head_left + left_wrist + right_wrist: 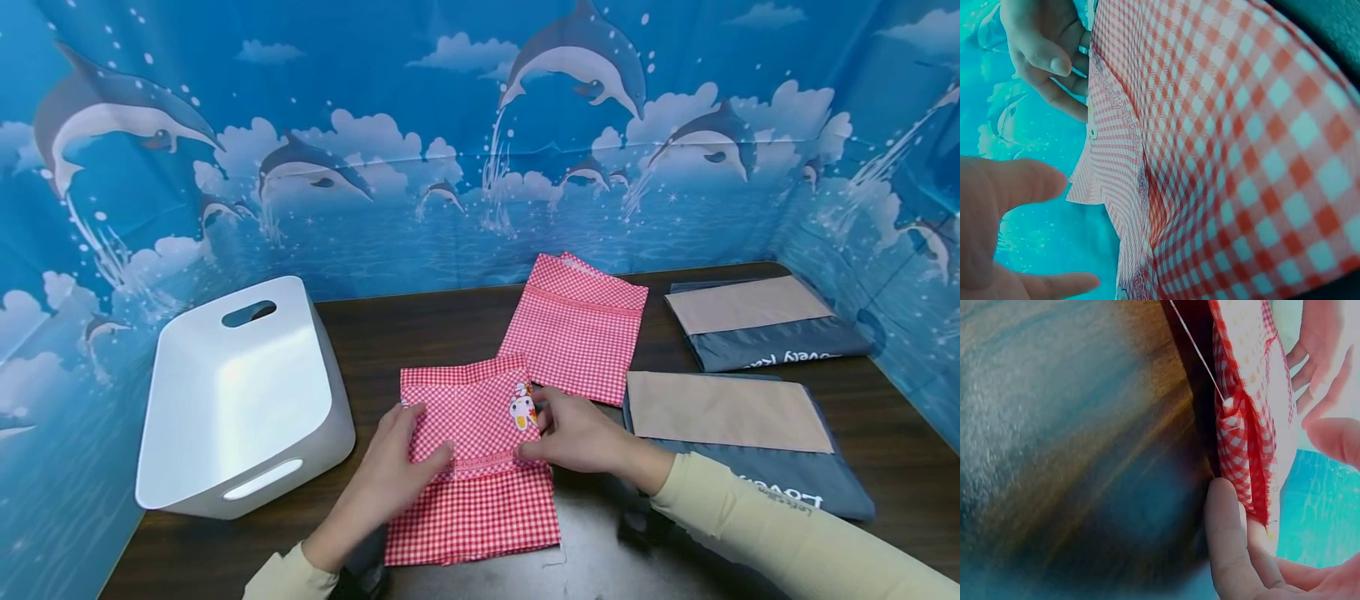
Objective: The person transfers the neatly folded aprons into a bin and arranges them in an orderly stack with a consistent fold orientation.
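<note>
Though I can't tell if the right hand (576, 435) pinches, the spread-fingered left hand (390, 468) should press the front cloth (482, 442) flat.

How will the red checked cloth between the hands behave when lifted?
That red checked cloth is likely floppy: its edge buckles into folds in the right wrist view. It is probably light for its size, as its layers look thin. The loose thread at its edge may snag.
</note>
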Motion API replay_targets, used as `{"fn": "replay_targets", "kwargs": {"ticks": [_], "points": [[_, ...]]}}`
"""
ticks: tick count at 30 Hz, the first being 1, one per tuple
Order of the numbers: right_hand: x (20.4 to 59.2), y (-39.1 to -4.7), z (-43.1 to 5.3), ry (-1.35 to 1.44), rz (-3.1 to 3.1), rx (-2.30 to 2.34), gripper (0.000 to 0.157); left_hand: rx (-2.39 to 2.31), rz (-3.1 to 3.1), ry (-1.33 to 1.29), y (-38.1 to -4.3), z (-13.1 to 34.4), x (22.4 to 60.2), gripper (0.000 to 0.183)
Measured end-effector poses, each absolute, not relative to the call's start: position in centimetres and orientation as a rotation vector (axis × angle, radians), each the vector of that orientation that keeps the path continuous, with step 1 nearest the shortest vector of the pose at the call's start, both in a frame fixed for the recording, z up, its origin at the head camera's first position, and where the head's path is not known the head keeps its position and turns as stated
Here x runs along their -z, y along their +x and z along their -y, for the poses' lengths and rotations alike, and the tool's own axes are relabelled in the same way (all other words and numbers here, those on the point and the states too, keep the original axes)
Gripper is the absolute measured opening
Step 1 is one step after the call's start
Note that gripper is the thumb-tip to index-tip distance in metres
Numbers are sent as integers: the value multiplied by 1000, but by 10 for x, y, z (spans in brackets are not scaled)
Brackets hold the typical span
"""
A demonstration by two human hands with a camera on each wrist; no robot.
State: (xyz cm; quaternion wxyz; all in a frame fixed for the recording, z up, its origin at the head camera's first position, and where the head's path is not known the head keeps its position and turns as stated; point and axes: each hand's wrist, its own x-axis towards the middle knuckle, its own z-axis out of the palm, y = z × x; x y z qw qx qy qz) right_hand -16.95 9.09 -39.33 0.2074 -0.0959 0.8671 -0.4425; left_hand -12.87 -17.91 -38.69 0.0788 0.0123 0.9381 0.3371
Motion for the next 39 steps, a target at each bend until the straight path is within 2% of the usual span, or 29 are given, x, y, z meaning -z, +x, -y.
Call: {"fn": "replay_targets", "kwargs": {"ticks": [5, 14, 21, 39], "points": [[392, -171, -93, -289, -2392, 1278, 89, -1109, -2778, -35, -133, 181, 384, 75], [389, -172, -94, -236, -2370, 1315, 92, -1368, -2576, -369, -139, 186, 379, 63], [394, -168, -94, -162, -2332, 1350, 90, -1391, -2537, -441, -137, 192, 387, 50], [397, -164, -95, -139, -2264, 1410, 94, -1512, -2438, -466, -137, 192, 387, 52]]}}
